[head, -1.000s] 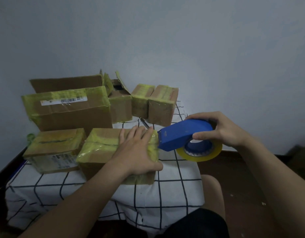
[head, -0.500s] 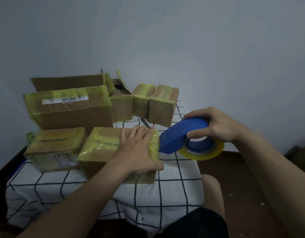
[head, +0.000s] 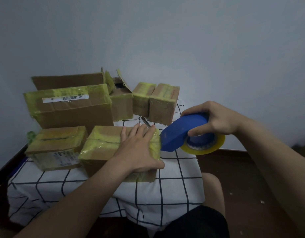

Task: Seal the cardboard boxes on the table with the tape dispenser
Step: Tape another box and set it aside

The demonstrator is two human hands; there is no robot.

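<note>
A small cardboard box (head: 103, 145) wrapped in yellowish tape sits near the front of the table. My left hand (head: 138, 148) lies flat on its top right part, fingers straight, thumb down the near side. My right hand (head: 215, 117) grips a blue tape dispenser (head: 179, 133) holding a yellow tape roll (head: 206, 150). The dispenser's nose touches the box's right edge, tilted downward.
Several other taped boxes stand around: a flat one (head: 55, 146) at the left, a large one (head: 69, 107) behind, an open one (head: 121, 102) and two small ones (head: 162, 103) at the back. A pen-like object (head: 145, 121) lies behind the box. The table (head: 179, 191) has a white grid cloth.
The dispenser has tilted nose-down and dropped slightly against the box's right edge. My left hand has stayed pressed on the box.
</note>
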